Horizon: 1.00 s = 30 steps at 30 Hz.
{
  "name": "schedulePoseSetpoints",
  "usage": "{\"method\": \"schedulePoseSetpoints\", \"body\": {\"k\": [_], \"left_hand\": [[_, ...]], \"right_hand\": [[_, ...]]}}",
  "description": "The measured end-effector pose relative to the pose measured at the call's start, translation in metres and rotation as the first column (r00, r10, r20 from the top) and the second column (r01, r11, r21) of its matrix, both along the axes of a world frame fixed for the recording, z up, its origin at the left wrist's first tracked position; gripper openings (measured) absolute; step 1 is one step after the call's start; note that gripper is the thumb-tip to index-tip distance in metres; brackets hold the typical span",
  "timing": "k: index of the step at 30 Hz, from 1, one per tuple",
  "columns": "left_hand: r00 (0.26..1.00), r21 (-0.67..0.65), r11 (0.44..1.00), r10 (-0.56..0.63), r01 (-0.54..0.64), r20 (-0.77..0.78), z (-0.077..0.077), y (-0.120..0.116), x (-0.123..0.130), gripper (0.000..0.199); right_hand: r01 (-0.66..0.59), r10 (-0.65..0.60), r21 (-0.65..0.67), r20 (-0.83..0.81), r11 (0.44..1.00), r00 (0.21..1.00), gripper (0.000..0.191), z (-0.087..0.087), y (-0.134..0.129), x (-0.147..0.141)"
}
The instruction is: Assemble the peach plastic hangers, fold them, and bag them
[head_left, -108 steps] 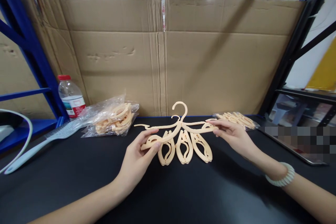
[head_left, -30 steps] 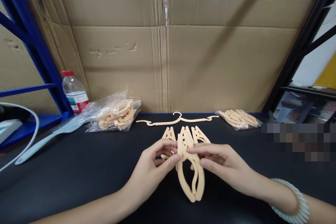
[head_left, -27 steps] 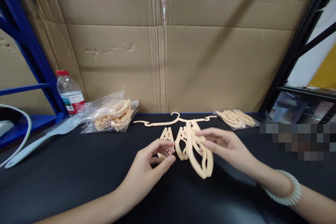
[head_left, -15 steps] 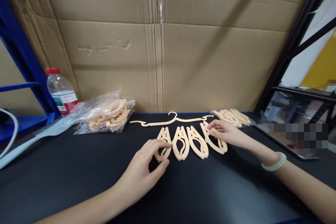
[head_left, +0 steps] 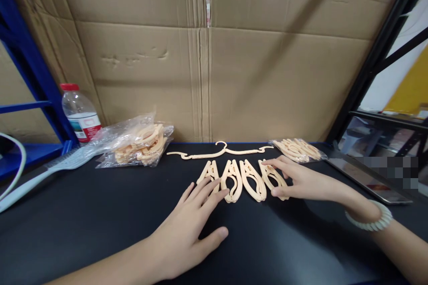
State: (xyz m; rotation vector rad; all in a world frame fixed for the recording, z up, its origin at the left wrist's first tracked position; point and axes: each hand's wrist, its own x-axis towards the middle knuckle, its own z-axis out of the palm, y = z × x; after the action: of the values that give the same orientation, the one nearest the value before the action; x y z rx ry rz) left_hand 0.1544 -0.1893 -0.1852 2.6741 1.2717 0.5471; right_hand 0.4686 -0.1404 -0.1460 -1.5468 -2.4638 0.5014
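Several cream folded travel hangers lie in a row on the black table. My left hand (head_left: 192,227) is open, palm down, its fingertips over the leftmost folded hanger (head_left: 210,167) and thumb apart. Beside that one lie two more, a folded hanger (head_left: 238,187) and another folded hanger (head_left: 261,191). My right hand (head_left: 301,180) is open over the rightmost folded hanger (head_left: 271,173), fingers and thumb spread at its two ends and partly covering it. Behind the row lies an unfolded hanger (head_left: 209,155), arms spread and hook pointing away.
A clear bag of hangers (head_left: 147,147) lies at the left, another bagged set (head_left: 299,149) at the right back. A red-capped bottle (head_left: 80,113), a pale blue long-handled brush (head_left: 50,170) and a tablet-like slab (head_left: 368,182) flank them. Cardboard (head_left: 267,75) walls the back.
My left hand has moved nearer and spread its fingers. My right hand has opened wider and lowered over the rightmost folded hanger, which has shifted slightly left and turned a little straighter.
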Motion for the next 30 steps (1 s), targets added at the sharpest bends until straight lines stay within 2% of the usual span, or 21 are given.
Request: {"method": "schedulePoseSetpoints", "body": {"k": [3, 6, 12, 20, 26, 30], "left_hand": [[0.999, 0.010, 1.000, 0.002, -0.001, -0.053, 0.000, -0.005, 0.003, 0.058], [0.997, 0.005, 1.000, -0.004, 0.005, -0.079, 0.001, -0.008, 0.004, 0.058], [0.997, 0.005, 1.000, -0.016, 0.017, -0.069, -0.002, -0.006, 0.001, 0.060], [0.998, 0.023, 1.000, -0.004, 0.006, -0.056, -0.001, 0.007, -0.005, 0.056], [0.998, 0.010, 1.000, 0.018, -0.017, -0.068, 0.000, 0.010, -0.008, 0.056], [0.997, 0.018, 1.000, 0.024, -0.023, -0.075, 0.002, 0.009, -0.008, 0.055]], "right_hand": [[-0.096, 0.097, -0.048, 0.026, 0.994, 0.995, 0.083, 0.005, -0.008, -0.003], [-0.183, 0.188, -0.097, 0.041, 0.978, 0.981, 0.072, 0.003, -0.014, -0.009], [-0.257, 0.258, -0.040, 0.007, 0.965, 0.966, 0.054, -0.006, -0.015, -0.020], [-0.282, 0.291, 0.112, -0.076, 0.953, 0.954, 0.029, -0.013, -0.007, -0.031], [-0.293, 0.316, 0.212, -0.081, 0.932, 0.945, 0.037, -0.022, -0.001, -0.037], [-0.236, 0.262, 0.229, -0.091, 0.944, 0.961, 0.037, -0.020, -0.001, -0.035]]}}
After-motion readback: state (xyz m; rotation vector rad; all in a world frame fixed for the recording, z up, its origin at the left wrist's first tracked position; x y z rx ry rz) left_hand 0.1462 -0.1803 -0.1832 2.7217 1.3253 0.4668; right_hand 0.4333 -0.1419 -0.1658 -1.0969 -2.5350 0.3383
